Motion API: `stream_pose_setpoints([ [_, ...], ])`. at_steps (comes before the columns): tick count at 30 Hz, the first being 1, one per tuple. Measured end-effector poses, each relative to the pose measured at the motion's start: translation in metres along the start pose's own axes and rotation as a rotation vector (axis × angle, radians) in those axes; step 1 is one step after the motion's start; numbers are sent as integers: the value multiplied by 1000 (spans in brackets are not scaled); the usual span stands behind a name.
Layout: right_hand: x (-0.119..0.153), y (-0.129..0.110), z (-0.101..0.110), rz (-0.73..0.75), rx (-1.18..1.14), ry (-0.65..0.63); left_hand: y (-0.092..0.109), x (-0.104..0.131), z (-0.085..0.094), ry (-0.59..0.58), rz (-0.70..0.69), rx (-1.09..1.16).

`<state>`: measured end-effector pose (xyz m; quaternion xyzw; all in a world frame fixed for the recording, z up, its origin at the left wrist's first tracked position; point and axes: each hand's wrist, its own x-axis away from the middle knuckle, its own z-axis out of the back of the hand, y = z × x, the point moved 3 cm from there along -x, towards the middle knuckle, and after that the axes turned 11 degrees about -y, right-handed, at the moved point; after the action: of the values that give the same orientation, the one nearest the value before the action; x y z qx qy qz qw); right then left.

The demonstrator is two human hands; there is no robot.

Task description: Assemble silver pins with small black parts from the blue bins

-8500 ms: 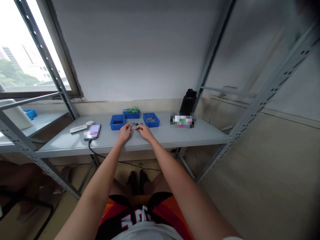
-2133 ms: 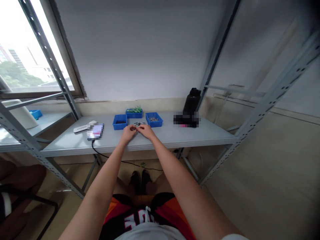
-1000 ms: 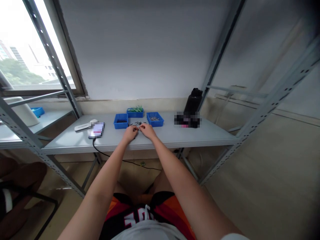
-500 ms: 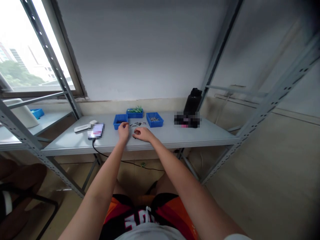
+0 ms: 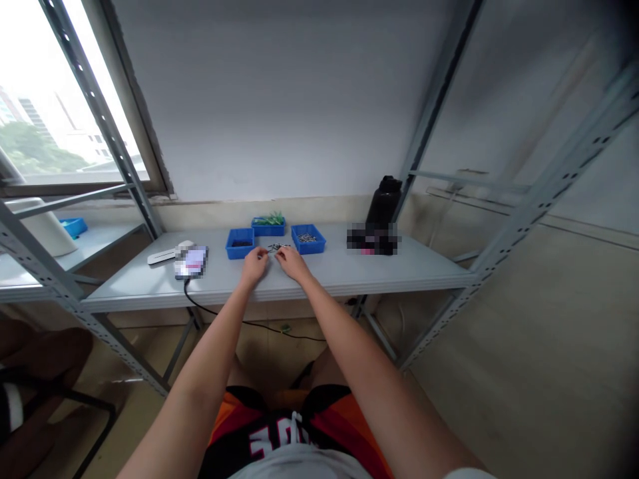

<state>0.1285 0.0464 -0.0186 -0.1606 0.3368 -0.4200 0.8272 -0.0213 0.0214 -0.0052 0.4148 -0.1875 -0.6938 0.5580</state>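
Over the middle of the grey shelf table, my left hand (image 5: 255, 265) and my right hand (image 5: 292, 262) are close together, fingertips a small gap apart. Both hands have fingers pinched on something too small to make out. Several small metal pieces (image 5: 279, 246) lie just beyond the fingertips. A blue bin with dark small parts (image 5: 240, 244) is beside my left hand. Behind my right hand stands a blue bin of silvery parts (image 5: 308, 239). Farther back, a third blue bin (image 5: 269, 230) holds green pieces.
A phone (image 5: 192, 262) with a black cable and a white object (image 5: 164, 257) lie at the left. A black bottle (image 5: 384, 203) stands at the right behind a blurred dark item (image 5: 373, 241). Metal uprights frame both ends. Part of another person shows at lower left.
My left hand has moved away from the left blue bin, rightward and slightly nearer. My right hand has shifted forward, toward the small metal pieces.
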Motion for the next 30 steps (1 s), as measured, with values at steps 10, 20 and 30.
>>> stream_pose_setpoints([
  [10,-2,8,5,-40,-152,73,6,3,-8,-190,-50,-110],
  [20,-2,11,5,-45,-477,55,12,5,-5,-204,-64,-112],
  [30,-1,12,5,-83,-532,39,13,5,-4,-201,-79,-46],
])
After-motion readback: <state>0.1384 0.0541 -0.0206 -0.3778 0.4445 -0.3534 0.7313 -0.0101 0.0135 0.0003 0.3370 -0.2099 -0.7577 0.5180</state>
